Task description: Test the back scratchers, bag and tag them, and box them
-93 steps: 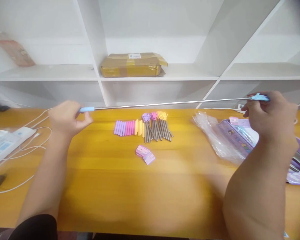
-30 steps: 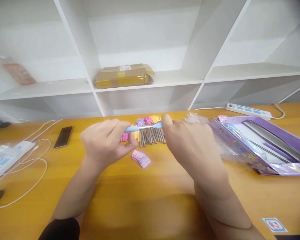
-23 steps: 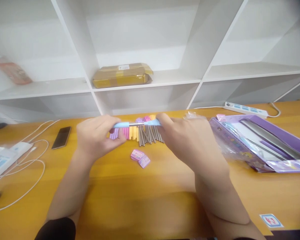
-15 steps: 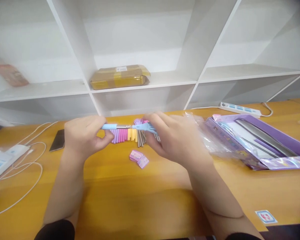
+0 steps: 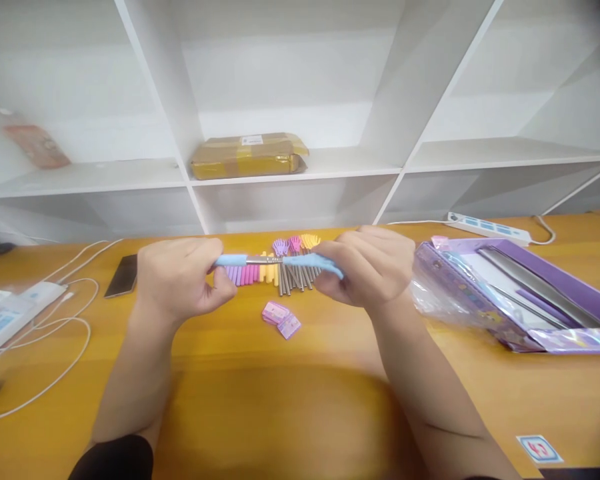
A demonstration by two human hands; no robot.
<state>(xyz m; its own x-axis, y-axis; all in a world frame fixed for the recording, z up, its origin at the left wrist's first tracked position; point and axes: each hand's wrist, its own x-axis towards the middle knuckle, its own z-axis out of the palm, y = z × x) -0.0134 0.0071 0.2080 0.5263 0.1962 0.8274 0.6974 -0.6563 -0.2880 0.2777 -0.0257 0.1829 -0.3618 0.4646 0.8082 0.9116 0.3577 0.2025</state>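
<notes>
Between my two hands a light blue stick (image 5: 264, 260) with a metal middle lies level above the table. My left hand (image 5: 185, 277) is closed round its blue handle end. My right hand (image 5: 373, 267) grips the broad blue hand-shaped end. Behind and below the stick, purple, pink and yellow handles (image 5: 250, 274) lie in a row. Beside them are metal rods (image 5: 295, 279) with purple, pink and yellow hand-shaped heads (image 5: 295, 244), partly hidden by my right hand. Small pink and purple cards (image 5: 281, 319) lie nearer me.
On the right sit a purple box (image 5: 510, 293) with metal rods inside, clear plastic wrap (image 5: 437, 297) and a power strip (image 5: 489, 228). A phone (image 5: 122, 276), white cables and another power strip (image 5: 17, 317) lie left. A taped parcel (image 5: 247, 157) rests on the shelf.
My right hand has shifted right and turned on the blue head, uncovering more coloured heads and rods behind. My left hand still holds the handle end. The camera view has shifted slightly.
</notes>
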